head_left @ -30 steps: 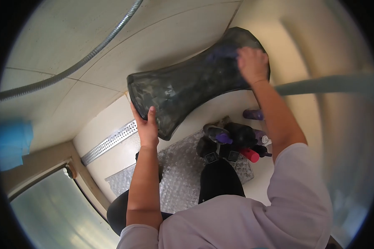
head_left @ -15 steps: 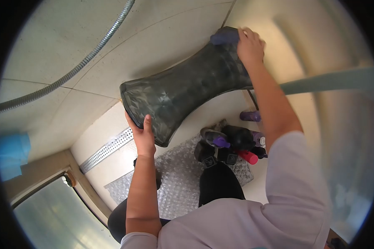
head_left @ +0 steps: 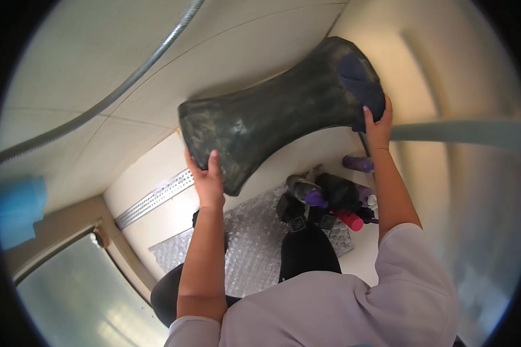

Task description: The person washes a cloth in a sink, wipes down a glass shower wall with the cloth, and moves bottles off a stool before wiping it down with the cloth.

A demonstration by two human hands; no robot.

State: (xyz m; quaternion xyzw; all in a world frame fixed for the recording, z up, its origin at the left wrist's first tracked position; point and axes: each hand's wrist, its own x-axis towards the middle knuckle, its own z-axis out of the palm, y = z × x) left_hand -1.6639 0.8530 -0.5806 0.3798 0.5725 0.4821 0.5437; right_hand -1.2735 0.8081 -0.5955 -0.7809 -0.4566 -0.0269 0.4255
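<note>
A dark, faceted, hourglass-shaped plastic piece, like a waisted stool (head_left: 272,113), is held up at a slant close to the tiled wall. My left hand (head_left: 207,180) grips its lower left end, the thumb on the near side and the other fingers partly hidden behind the rim. At the upper right end, my right hand (head_left: 379,128) presses a dark blue cloth (head_left: 362,84) against the flared end, and the cloth drapes over that surface. The right hand's fingers are partly hidden by the cloth and the rim.
Several bottles, one with a purple cap (head_left: 316,199) and one red (head_left: 349,220), stand below on a silvery textured mat (head_left: 252,254). A metal floor drain (head_left: 156,199) runs along the wall. A shower hose (head_left: 116,95) hangs at left, near a blue item (head_left: 20,211).
My right hand and the cloth have moved down and right across the flared end. In view, the stool sits slightly further right, with my left hand still on it.
</note>
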